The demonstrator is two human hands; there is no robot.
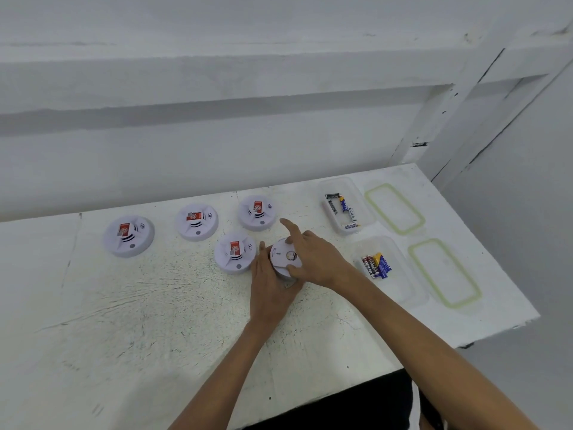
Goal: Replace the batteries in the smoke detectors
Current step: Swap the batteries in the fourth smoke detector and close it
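A white smoke detector (283, 257) is held tilted above the table, its back side with a round label facing me. My left hand (269, 287) grips it from below and the left. My right hand (313, 256) grips its back from the right, thumb at the lower edge and index finger pointing up past the rim. Several more smoke detectors lie face up on the table, each with a red sticker: one close by (235, 252), one behind (256, 211), one further left (196, 221), one far left (128, 235).
Two clear plastic tubs stand right of my hands: the far tub (361, 223) and the near tub (400, 290) each hold several batteries. Their green-rimmed lids (394, 208) (444, 273) lie beside them. The white table (155, 305) ends at a wall behind and an edge to the right.
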